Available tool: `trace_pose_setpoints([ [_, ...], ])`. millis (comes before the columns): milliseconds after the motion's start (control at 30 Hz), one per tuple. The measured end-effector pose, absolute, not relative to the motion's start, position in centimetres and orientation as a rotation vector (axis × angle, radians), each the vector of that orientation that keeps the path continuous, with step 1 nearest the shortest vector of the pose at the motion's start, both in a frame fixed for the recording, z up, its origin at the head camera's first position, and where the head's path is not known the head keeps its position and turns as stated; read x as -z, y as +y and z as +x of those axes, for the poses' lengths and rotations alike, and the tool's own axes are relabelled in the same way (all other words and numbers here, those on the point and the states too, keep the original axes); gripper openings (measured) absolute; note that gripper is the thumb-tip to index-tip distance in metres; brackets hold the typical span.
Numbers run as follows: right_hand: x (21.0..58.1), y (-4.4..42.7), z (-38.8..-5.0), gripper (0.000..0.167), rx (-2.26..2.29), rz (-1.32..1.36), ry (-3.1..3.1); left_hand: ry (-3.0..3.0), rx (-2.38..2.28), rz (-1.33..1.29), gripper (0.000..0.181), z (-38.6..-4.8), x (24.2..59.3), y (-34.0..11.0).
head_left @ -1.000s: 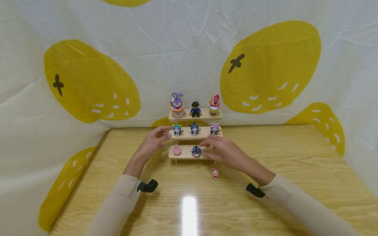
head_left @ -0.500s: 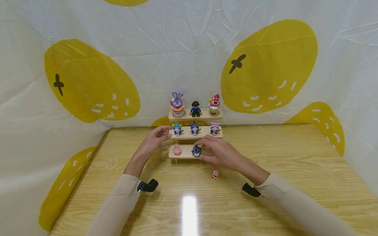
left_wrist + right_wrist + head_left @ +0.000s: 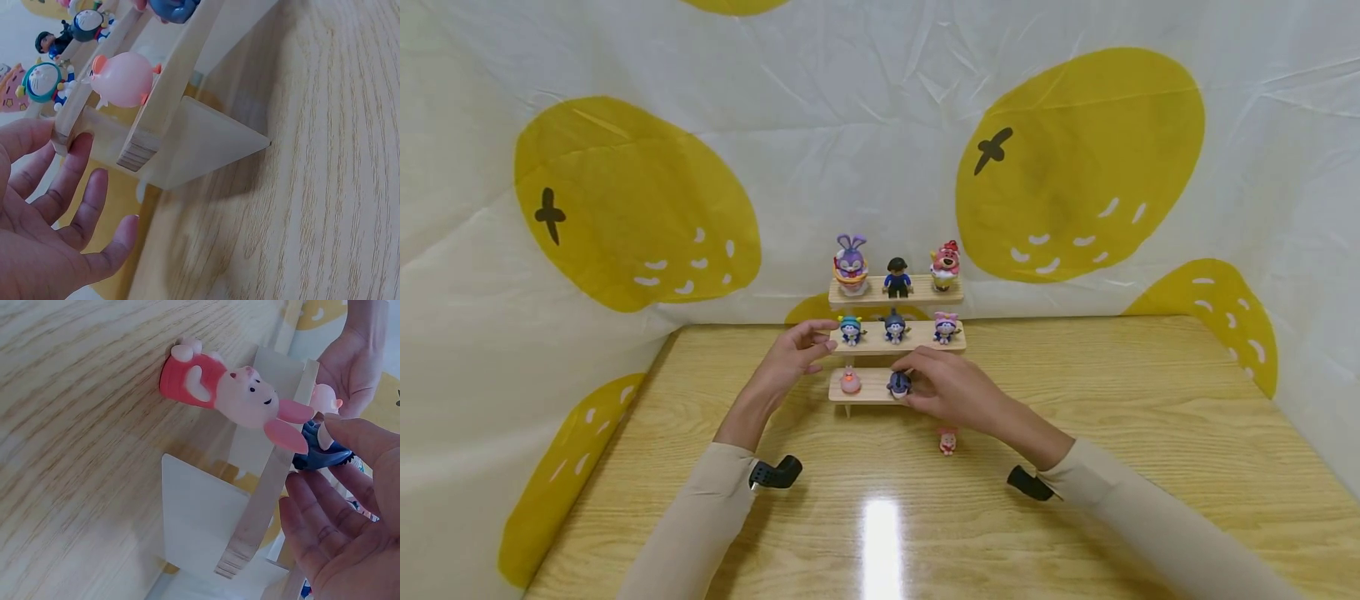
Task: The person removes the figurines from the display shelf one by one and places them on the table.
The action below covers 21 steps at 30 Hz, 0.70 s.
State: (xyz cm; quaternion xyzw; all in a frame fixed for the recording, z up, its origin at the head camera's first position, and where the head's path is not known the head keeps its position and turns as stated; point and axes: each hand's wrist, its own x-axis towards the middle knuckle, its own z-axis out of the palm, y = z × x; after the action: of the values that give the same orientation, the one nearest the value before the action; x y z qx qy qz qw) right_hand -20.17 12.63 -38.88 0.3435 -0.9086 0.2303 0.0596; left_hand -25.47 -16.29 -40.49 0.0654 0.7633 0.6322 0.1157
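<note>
A three-tier wooden display stand (image 3: 868, 395) bears several toy figures. My left hand (image 3: 787, 357) grips the left end of its middle shelf (image 3: 61, 142) with the fingertips. On the bottom shelf, my right hand (image 3: 957, 390) pinches a dark blue and white toy figure (image 3: 322, 447) between thumb and fingers, partly covering it. To that figure's left sits a round pink toy figure (image 3: 127, 80). A pink piglet figure (image 3: 247, 397) in red stands on the table in front of the stand, its top partly hidden by my right hand in the head view.
Three small hooded figures, the middle one dark (image 3: 894, 327), line the middle shelf. A purple rabbit figure (image 3: 852, 265), a blue-shirted figure (image 3: 897, 277) and a pink bear figure (image 3: 945, 265) occupy the top. Behind the wooden table (image 3: 700, 333) hangs a white cloth (image 3: 857, 183).
My right hand has moved left along the bottom shelf and taken hold of the dark blue figure. The left hand has stayed at the middle shelf's end.
</note>
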Motion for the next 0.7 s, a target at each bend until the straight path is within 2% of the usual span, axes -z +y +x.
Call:
trace_pose_setpoints([
  [700, 38.93, 12.32, -20.37, 0.043, -0.71, 1.062, -2.757, 2.247, -1.84, 0.172, 0.038, -25.45, 40.49, -16.24],
])
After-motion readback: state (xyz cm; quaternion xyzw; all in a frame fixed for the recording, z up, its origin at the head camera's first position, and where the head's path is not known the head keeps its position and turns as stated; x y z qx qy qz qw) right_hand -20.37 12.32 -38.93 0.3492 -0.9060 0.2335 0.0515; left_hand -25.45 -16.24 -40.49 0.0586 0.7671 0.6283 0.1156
